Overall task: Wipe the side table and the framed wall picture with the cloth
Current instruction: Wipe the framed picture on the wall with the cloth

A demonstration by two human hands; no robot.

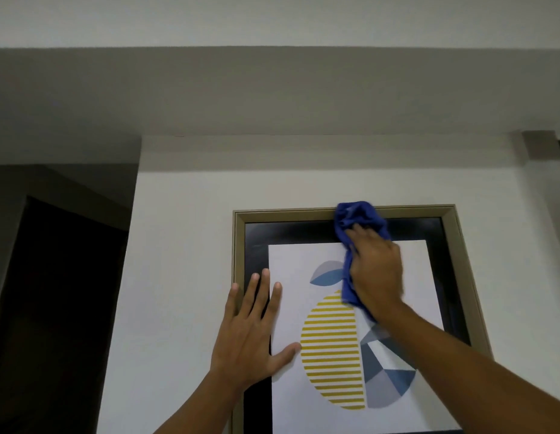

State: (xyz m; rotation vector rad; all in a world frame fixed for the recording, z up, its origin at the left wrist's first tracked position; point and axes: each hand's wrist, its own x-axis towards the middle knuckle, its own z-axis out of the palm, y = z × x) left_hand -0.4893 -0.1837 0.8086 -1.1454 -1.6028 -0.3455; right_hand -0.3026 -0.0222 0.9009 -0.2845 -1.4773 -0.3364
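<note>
The framed picture (pixel 291 214) hangs on a white wall, with a tan frame, a black mat and a print of a yellow striped fruit with blue and grey shapes. My right hand (pixel 377 270) presses a bunched blue cloth (pixel 356 219) against the glass near the top edge, and the cloth laps over the upper frame bar. My left hand (pixel 253 333) lies flat with fingers spread on the picture's left side, across the left frame bar and mat. The side table is out of view.
A dark doorway (pixel 53 308) opens to the left of the wall section. A grey soffit (pixel 272 89) runs overhead above the picture. A dark fixture (pixel 544 148) sits at the upper right corner.
</note>
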